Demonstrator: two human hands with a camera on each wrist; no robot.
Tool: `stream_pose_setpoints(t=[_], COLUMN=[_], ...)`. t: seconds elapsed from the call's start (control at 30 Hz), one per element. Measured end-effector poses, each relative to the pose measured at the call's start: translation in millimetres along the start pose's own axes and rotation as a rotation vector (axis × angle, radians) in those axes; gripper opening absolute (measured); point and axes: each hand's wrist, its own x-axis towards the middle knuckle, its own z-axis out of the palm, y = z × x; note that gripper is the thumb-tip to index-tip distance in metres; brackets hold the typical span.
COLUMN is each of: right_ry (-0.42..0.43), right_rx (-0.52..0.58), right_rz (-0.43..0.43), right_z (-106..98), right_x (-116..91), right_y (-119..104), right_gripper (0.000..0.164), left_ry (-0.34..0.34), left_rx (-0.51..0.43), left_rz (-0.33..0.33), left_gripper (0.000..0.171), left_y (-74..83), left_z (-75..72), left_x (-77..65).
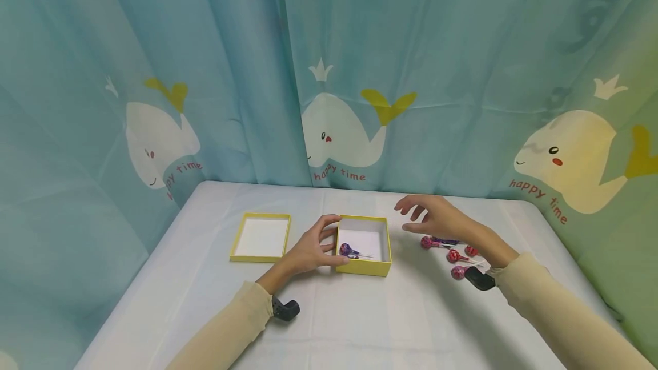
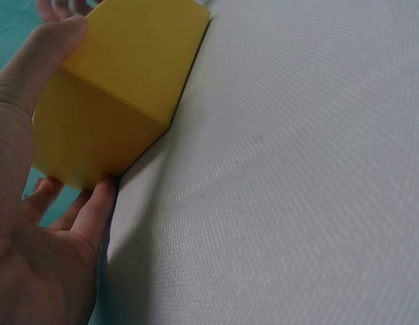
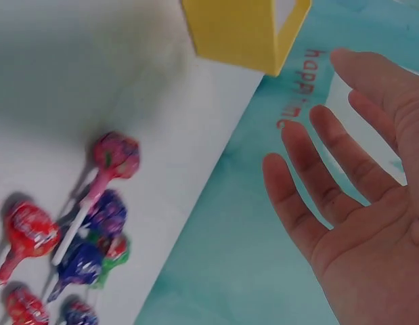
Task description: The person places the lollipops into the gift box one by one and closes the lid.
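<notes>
yellow box (image 1: 364, 267): one purple lollipop (image 1: 348, 250) | lid (image 1: 261, 237): bare | left hand (image 1: 313, 247): grips box

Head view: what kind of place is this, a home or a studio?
Probably a small curtained-off booth. Whale-print curtains hang close round a white-covered table, which bears only a yellow box, its lid and lollipops.

"happy time" in red under each whale on the curtain (image 1: 462, 61), leftmost seemingly alike.
</notes>
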Motion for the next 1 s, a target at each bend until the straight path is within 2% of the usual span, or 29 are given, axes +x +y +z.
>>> stream_pose_setpoints(t=[0.3,0.53,0.77,1.0], right_ry=[0.048,0.058,0.106,0.103], right_rx=[-0.018,-0.040,-0.098,-0.148], right_rz=[-0.023,0.034,0.035,0.072], right_z=[1.6,8.5,24.0,32.3], right_x=[-16.6,-28.5,-40.8,-45.0], right_y=[19.4,30.0,47.6,56.8], right_gripper=[0.037,0.041,0.040,0.041], left_ry=[-0.012,-0.016,-0.013,-0.011], left_rx=[-0.006,-0.007,-0.010,0.000], left_rz=[0.005,0.012,0.016,0.017], left_gripper=[0.095,0.098,0.097,0.097], left_y=[-0.8,-1.8,-2.9,-3.4], left_z=[0.3,-0.6,-0.5,-0.8], left_x=[1.1,0.6,0.5,0.4])
